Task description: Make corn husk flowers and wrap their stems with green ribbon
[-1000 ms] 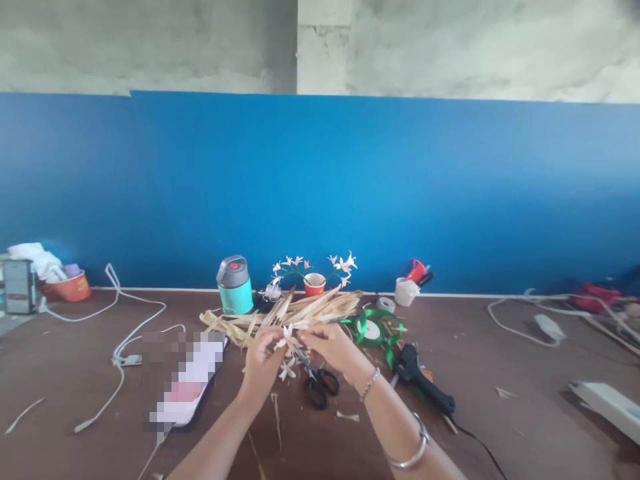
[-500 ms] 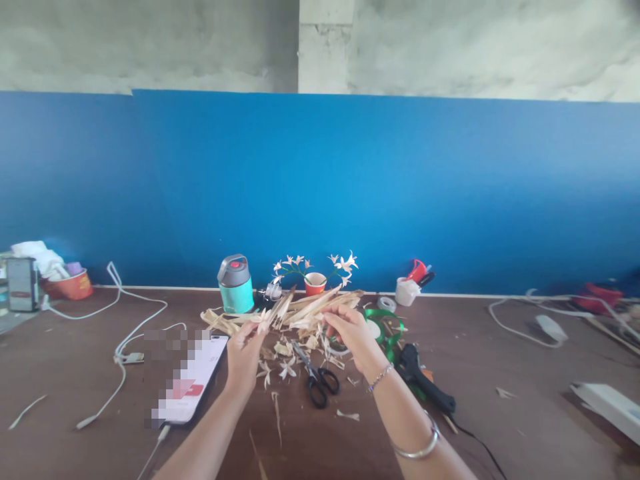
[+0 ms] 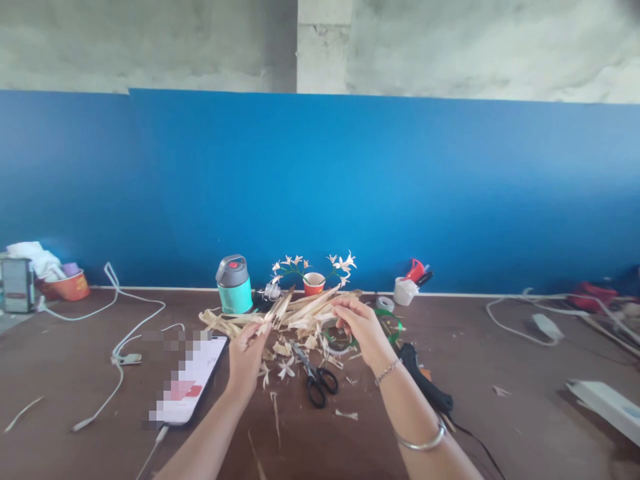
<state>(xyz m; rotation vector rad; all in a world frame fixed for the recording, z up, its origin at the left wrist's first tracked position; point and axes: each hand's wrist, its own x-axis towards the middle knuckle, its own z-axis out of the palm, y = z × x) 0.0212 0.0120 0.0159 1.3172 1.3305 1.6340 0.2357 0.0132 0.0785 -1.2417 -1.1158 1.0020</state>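
A heap of pale dried leaf strips (image 3: pixel 293 313) lies on the brown table (image 3: pixel 75 373). My left hand (image 3: pixel 246 352) pinches the end of a strip at the heap's left side. My right hand (image 3: pixel 361 328) is closed on strips at the heap's right side, over the green ribbon roll (image 3: pixel 393 325). Small straw flowers (image 3: pixel 286 368) lie between my hands. Black scissors (image 3: pixel 316 381) rest on the table just in front of them.
Behind the heap stand a teal flask (image 3: pixel 234 285), a red cup with straw flowers (image 3: pixel 314 280) and a white cup of pens (image 3: pixel 406 288). A phone (image 3: pixel 187 381) lies left, a black glue gun (image 3: pixel 425 383) right. White cables (image 3: pixel 125 333) cross the table.
My hands let go of the small flower they held a second ago, and it now lies on the table. Both hands moved apart and forward to the strip heap.
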